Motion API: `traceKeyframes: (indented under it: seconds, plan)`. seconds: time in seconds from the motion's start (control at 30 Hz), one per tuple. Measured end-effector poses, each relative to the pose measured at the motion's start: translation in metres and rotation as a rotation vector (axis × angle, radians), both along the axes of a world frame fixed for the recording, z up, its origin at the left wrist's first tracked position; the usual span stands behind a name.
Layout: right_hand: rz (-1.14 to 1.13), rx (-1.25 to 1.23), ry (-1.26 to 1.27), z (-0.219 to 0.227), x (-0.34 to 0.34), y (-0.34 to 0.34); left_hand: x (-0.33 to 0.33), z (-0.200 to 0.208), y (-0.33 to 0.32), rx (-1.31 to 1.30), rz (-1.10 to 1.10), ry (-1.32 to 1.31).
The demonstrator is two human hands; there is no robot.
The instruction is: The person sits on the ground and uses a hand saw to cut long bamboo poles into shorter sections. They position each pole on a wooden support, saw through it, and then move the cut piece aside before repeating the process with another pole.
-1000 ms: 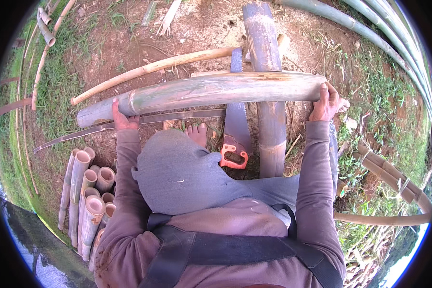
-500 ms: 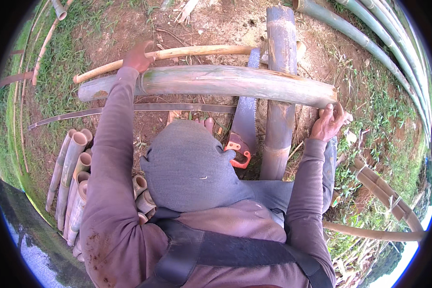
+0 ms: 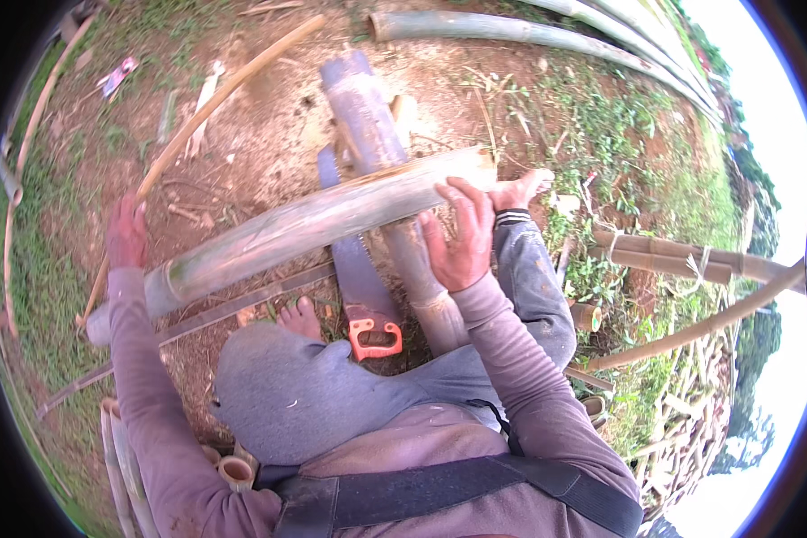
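Observation:
A thick pale-green bamboo pole (image 3: 305, 224) lies across a darker bamboo log (image 3: 363, 117), slanting up to the right. My left hand (image 3: 127, 235), beyond the thick pole's left part, is closed around a thin tan stick (image 3: 215, 100). The stick slants away to the upper right. Near the thick pole's right end, my right hand (image 3: 464, 238) rests on its near side with fingers spread and thumb apart. Beneath the thick pole lies a handsaw (image 3: 363, 278) with an orange handle, partly covered by the pole. Neither hand touches the saw.
A flat dark strip (image 3: 242, 303) lies by my bare foot. Cut bamboo tubes (image 3: 235, 470) stand near my left arm. Long green bamboo poles (image 3: 511, 34) lie at the far right. Tied bamboo pieces (image 3: 672, 258) and a slanting pole (image 3: 699, 325) are on the right.
My left hand has swung the thin stick away from beside the thick pole. My right hand has shifted from the pole's end onto its side. The view has turned and moved right.

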State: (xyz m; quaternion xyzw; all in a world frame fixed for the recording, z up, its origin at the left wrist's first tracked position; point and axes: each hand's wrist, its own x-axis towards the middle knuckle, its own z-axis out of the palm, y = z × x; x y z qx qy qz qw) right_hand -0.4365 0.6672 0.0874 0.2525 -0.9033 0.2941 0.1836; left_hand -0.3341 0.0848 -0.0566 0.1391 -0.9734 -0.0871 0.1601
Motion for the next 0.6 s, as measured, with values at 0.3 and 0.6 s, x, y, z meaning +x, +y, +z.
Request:
traceKeyframes:
  seconds: [0.3,0.6]
  plan:
    - [0.203,0.249,0.190,0.060,-0.008,-0.046,0.015,0.097,0.153,0.052,-0.454,0.059]
    - [0.521,0.444,0.080,0.000,0.011,0.029,0.040,0.077,0.221,0.231,-0.659,0.086]
